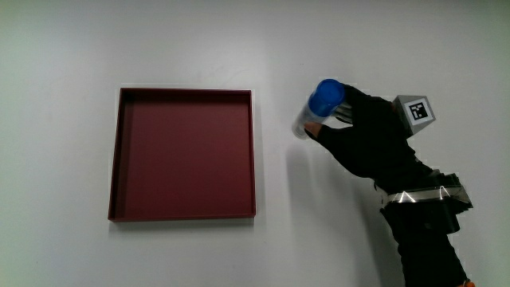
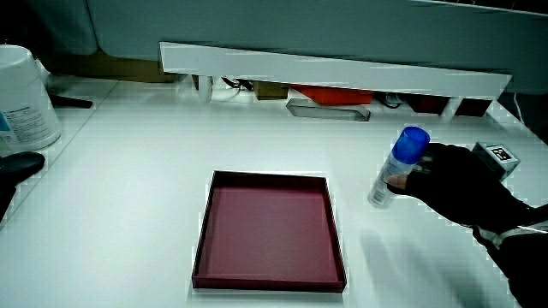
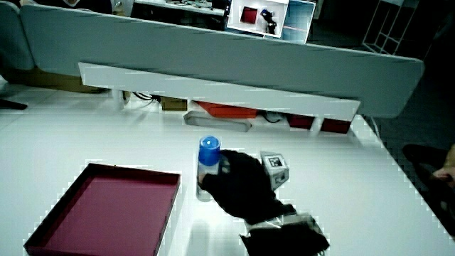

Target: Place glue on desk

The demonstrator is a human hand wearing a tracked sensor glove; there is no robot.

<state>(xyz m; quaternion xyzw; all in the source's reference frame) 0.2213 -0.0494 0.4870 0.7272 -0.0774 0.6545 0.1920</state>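
**One glue stick, held upright beside the red tray**

One glue stick (image 1: 316,109) — clear body, blue cap — stands in my hand (image 1: 368,142), my black-gloved fingers (image 1: 344,112) curled around its side and gripping it. The stick sits on or just above the white desk (image 1: 64,48); I cannot tell from any view whether its base touches the surface. It is tilted slightly, cap uppermost, as both side views show (image 2: 396,168) (image 3: 207,168).

Beside the glue lies a shallow dark-red square tray (image 1: 183,155), apart from the stick with a strip of bare desk between them. My hand is beside the tray, not over it, and my forearm (image 1: 426,239) runs back toward me. On the back of my glove rides the small patterned cube (image 1: 417,110).

In a side view, a white tub (image 2: 26,94) stands at the desk's edge, well apart from the tray — and a low white partition (image 2: 334,73) runs across the table farther from me than everything else.
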